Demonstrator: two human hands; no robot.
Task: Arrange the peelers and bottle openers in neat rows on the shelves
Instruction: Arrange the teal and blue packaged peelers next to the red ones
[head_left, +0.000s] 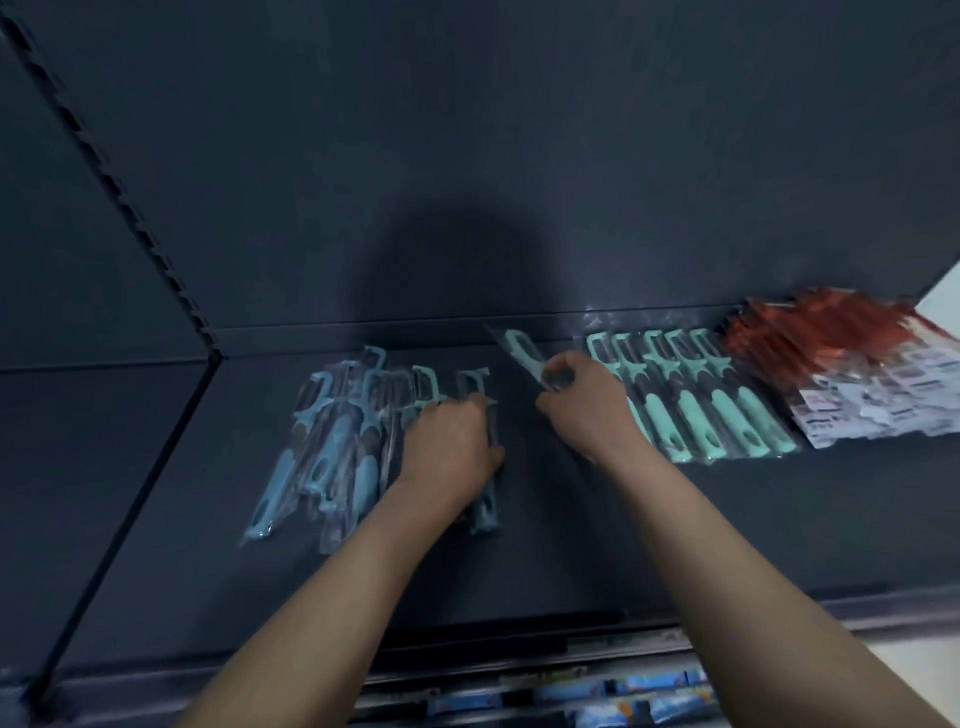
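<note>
A dark shelf carries wrapped peelers. At the left lies a loose pile of blue peelers. My left hand rests at the pile's right edge, its fingers curled over a dark-blue wrapped peeler. My right hand grips a mint-green wrapped peeler, lifted and tilted toward the back wall. To its right, several mint-green peelers lie side by side in a neat row.
A heap of red packaged items with white cards sits at the shelf's right end. A slotted upright runs up the back panel at left. Coloured packages show on the shelf below.
</note>
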